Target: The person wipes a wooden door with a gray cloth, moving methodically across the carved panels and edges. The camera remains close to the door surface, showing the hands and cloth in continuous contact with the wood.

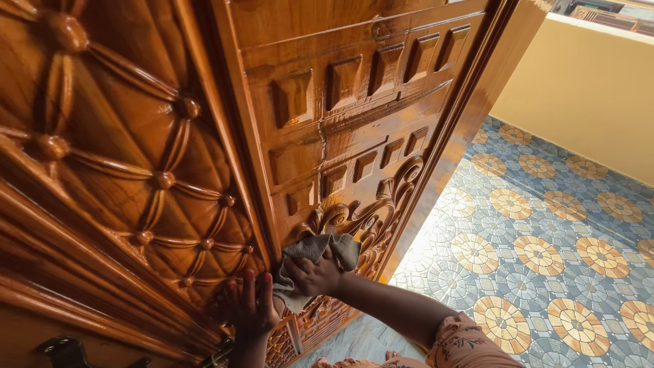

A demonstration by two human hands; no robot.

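Right hand (pixel 315 274) with grey cloth (pixel 320 253) on carved door (pixel 354 129)

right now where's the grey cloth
In the head view, low and centre, the grey cloth is held in the right hand against the carved wooden door, just right of the left hand.

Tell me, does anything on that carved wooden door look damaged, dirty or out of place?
Nothing stands out. The carved door looks glossy and whole, with no visible cracks or stains. The right hand presses a grey cloth on the scrollwork, the left hand rests flat beside it, and the patterned floor tiles look tidy.
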